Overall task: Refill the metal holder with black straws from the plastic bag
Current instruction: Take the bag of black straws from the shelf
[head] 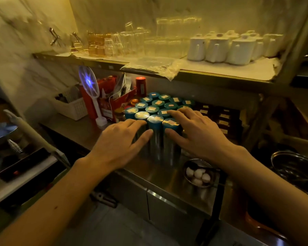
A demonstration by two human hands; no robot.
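Note:
A clear plastic bag [149, 65] lies flat on the upper shelf's front edge, with dark straws showing along its lower side. No metal straw holder can be made out. My left hand [121, 139] and my right hand [194, 132] reach over the steel counter with fingers spread. Both touch the front row of a cluster of metal canisters with teal lids [155, 121]. Neither hand grips anything.
White jugs [220, 48] and glasses [114, 45] fill the upper shelf. A bug-zapper racket [89, 82], a red box [114, 102] and a white basket [71, 105] stand left of the canisters. A small bowl of white balls [198, 174] sits front right, a dark pot [295, 167] far right.

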